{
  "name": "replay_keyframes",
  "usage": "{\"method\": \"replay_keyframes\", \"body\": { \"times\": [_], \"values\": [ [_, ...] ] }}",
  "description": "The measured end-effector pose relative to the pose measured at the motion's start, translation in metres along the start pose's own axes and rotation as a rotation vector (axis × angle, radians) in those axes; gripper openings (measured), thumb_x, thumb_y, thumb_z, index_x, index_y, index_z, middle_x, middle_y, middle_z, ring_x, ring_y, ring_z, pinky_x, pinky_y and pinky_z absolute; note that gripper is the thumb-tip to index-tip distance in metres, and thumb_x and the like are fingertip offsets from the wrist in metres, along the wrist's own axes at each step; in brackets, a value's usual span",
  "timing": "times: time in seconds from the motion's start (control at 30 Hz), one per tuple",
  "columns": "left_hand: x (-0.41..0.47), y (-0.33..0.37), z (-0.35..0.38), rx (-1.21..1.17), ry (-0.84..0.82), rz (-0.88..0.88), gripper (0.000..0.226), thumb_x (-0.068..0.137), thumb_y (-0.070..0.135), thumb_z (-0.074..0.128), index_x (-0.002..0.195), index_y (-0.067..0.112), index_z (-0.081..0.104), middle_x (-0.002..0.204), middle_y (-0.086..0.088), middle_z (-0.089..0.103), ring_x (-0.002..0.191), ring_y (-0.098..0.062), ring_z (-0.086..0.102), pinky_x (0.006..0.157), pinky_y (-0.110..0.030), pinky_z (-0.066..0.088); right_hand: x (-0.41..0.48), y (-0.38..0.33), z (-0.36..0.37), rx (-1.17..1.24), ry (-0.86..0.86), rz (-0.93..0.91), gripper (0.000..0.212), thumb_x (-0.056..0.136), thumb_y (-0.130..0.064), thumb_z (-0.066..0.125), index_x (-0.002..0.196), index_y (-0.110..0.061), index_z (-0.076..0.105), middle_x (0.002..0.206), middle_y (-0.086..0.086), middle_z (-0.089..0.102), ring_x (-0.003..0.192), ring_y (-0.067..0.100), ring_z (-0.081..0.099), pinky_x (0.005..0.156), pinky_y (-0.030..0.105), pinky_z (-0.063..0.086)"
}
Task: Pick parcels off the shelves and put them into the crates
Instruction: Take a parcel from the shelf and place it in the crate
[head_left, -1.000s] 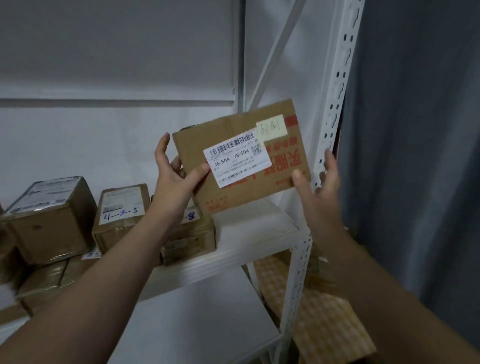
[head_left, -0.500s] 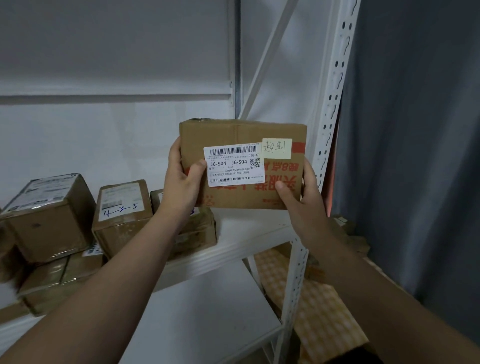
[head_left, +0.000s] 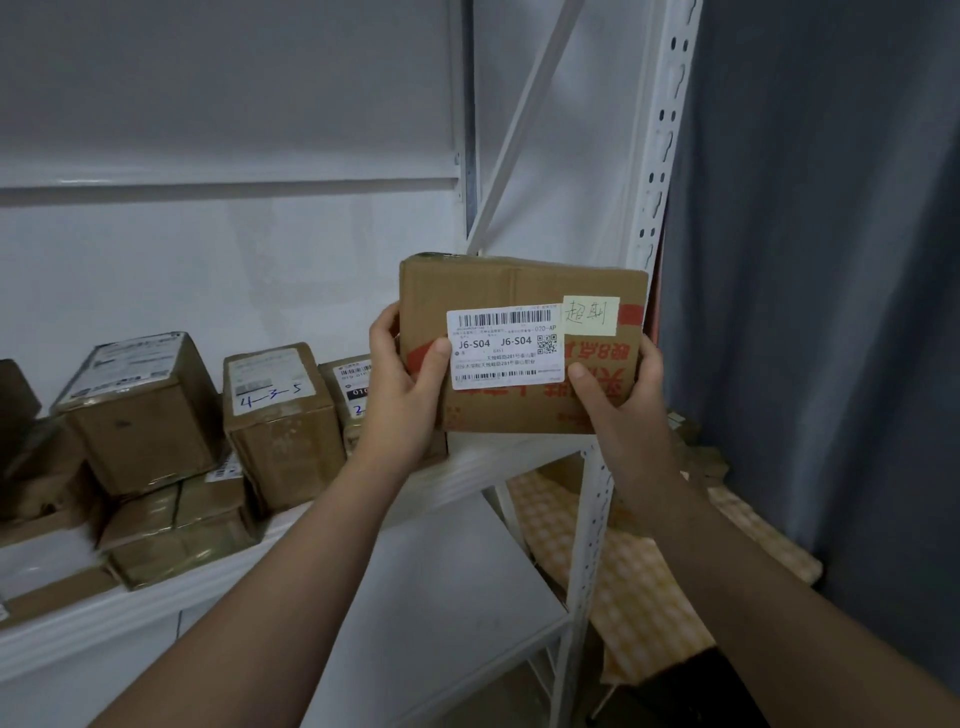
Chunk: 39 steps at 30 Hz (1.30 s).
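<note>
The white label (head_left: 505, 349) on the held parcel (head_left: 519, 410) reads "J6-S04" twice and "020-AP". A box (head_left: 280, 431) on the shelf (head_left: 156, 603) bears handwritten "4-3-5". The yellow note's (head_left: 591, 315) handwriting is unclear.

The parcel (head_left: 519, 280) is brown cardboard with red printing, a white label (head_left: 506, 349) printed in black, and a pale yellow note (head_left: 591, 315) with dark handwriting. The shelf (head_left: 130, 613) is white, and the boxes (head_left: 291, 452) at left are brown, one with blue handwriting on its white label. At right the curtain (head_left: 831, 312) is grey-blue, and the sheet (head_left: 639, 587) below it is checked orange and cream.
</note>
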<state>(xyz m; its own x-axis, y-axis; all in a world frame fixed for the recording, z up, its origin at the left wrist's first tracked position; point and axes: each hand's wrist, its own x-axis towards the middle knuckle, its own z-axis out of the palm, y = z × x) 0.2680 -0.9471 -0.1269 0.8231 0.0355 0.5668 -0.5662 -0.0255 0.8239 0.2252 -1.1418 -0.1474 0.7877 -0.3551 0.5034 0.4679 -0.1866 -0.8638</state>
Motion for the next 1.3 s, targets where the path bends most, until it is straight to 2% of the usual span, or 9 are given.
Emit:
{"method": "replay_keyframes", "body": {
  "times": [0.17, 0.33, 0.43, 0.53, 0.67, 0.97, 1.1, 1.23, 1.3],
  "values": [
    [-0.038, 0.019, -0.013, 0.004, -0.117, 0.001, 0.053, 0.091, 0.026, 0.062, 0.130, 0.043, 0.030, 0.138, 0.000, 0.044, 0.120, -0.009, 0.051, 0.098, -0.036, 0.049, -0.052, -0.012, -0.012, -0.029, 0.095, 0.033, 0.064, 0.085, -0.035, 0.068, 0.137, -0.032, 0.032, 0.119, -0.020, 0.054, 0.105, -0.007, 0.056, 0.078, 0.019, 0.053],
    [-0.097, 0.028, -0.027, 0.005, -0.412, -0.044, 0.080, 0.081, 0.026, 0.074, 0.141, 0.040, 0.023, 0.136, 0.007, 0.050, 0.120, -0.007, 0.052, 0.095, -0.034, 0.051, -0.138, -0.023, -0.031, -0.071, 0.222, 0.103, 0.048, 0.086, -0.032, 0.067, 0.124, -0.041, 0.040, 0.118, -0.017, 0.057, 0.102, -0.012, 0.056, 0.076, 0.010, 0.050],
    [-0.145, 0.015, -0.034, 0.049, -0.487, -0.167, 0.091, 0.080, 0.035, 0.073, 0.150, 0.034, 0.014, 0.138, 0.013, 0.048, 0.119, -0.001, 0.051, 0.092, -0.022, 0.049, -0.199, -0.021, -0.043, -0.106, 0.267, 0.185, 0.042, 0.086, -0.029, 0.068, 0.122, -0.034, 0.046, 0.115, -0.013, 0.060, 0.100, -0.010, 0.058, 0.075, 0.009, 0.049],
    [-0.197, 0.007, -0.036, 0.097, -0.472, -0.291, 0.078, 0.082, 0.040, 0.069, 0.145, 0.027, 0.026, 0.130, 0.015, 0.052, 0.115, -0.005, 0.054, 0.092, -0.026, 0.048, -0.257, -0.020, -0.058, -0.139, 0.259, 0.319, 0.042, 0.086, -0.029, 0.068, 0.124, -0.030, 0.049, 0.111, -0.013, 0.062, 0.100, -0.002, 0.060, 0.078, 0.011, 0.049],
    [-0.247, 0.011, -0.028, 0.064, -0.515, -0.357, 0.059, 0.086, 0.040, 0.065, 0.135, 0.033, 0.033, 0.111, 0.031, 0.050, 0.100, 0.011, 0.053, 0.079, -0.013, 0.045, -0.310, -0.028, -0.084, -0.125, 0.281, 0.452, 0.056, 0.085, -0.033, 0.071, 0.134, -0.029, 0.044, 0.106, -0.021, 0.064, 0.094, -0.006, 0.062, 0.075, 0.013, 0.051],
    [-0.347, 0.040, 0.028, 0.057, -0.624, -0.358, 0.052, 0.098, 0.039, 0.043, 0.144, 0.024, 0.026, 0.128, 0.011, 0.044, 0.113, -0.007, 0.048, 0.082, -0.015, 0.043, -0.411, -0.056, -0.173, -0.034, 0.341, 0.557, 0.071, 0.081, -0.024, 0.076, 0.138, -0.040, 0.036, 0.118, -0.012, 0.064, 0.104, 0.000, 0.062, 0.082, 0.020, 0.054],
    [-0.412, 0.054, 0.089, 0.108, -0.728, -0.409, 0.053, 0.098, 0.044, 0.037, 0.146, 0.024, 0.026, 0.142, 0.000, 0.042, 0.123, -0.016, 0.044, 0.100, -0.035, 0.039, -0.469, -0.070, -0.249, -0.055, 0.399, 0.637, 0.079, 0.082, -0.024, 0.074, 0.145, -0.037, 0.029, 0.126, -0.008, 0.061, 0.115, 0.007, 0.058, 0.096, 0.029, 0.050],
    [-0.494, 0.083, 0.160, 0.064, -0.820, -0.438, 0.050, 0.099, 0.041, 0.038, 0.145, 0.022, 0.029, 0.136, 0.002, 0.045, 0.117, -0.011, 0.044, 0.090, -0.021, 0.039, -0.530, -0.090, -0.341, -0.115, 0.515, 0.725, 0.076, 0.081, -0.028, 0.075, 0.144, -0.028, 0.031, 0.121, -0.008, 0.062, 0.110, 0.007, 0.060, 0.088, 0.022, 0.051],
    [-0.537, 0.097, 0.193, 0.058, -0.884, -0.462, 0.054, 0.097, 0.045, 0.038, 0.145, 0.024, 0.027, 0.138, 0.004, 0.043, 0.121, -0.012, 0.043, 0.096, -0.023, 0.040, -0.560, -0.099, -0.385, -0.145, 0.591, 0.785, 0.076, 0.078, -0.033, 0.077, 0.138, -0.025, 0.031, 0.116, -0.007, 0.063, 0.105, 0.008, 0.062, 0.083, 0.021, 0.053]
  ]
}}
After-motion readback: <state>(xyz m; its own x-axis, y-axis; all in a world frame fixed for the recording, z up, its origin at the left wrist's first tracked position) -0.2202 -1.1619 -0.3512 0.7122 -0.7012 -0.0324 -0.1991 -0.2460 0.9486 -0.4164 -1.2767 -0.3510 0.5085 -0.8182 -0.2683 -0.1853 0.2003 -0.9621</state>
